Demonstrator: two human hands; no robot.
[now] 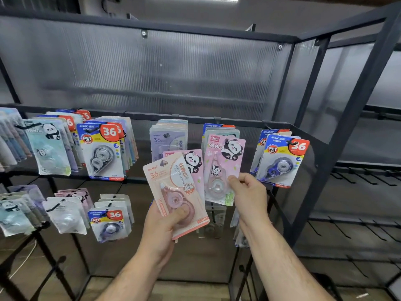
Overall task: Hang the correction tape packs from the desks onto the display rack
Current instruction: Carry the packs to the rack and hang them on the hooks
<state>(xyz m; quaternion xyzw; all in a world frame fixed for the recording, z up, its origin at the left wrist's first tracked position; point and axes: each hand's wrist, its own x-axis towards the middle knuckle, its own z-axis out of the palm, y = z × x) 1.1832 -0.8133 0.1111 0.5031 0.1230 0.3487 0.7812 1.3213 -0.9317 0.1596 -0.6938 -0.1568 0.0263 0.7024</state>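
Currently right hand (247, 190) pinches lower right edge of pink panda pack (223, 170), centre-right of frame, long axis near upright, hang-hole at top against hook (226, 140). Left hand (167, 227) clamps spare packs (175, 192), lower centre. Right hand nearer hook.

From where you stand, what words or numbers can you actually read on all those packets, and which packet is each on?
"JINUO", "36", "PET": blue pack hanging upper left.
"JINUO", "36", "PET": blue pack at far right.
"PANDA": pink panda pack pinched by the right hand.
"36": peach pack held in the left hand.
"PANDA": pale teal pack at left.
"36", "PET": lower blue pack.
Chinese characters and small print: too blurred to read.
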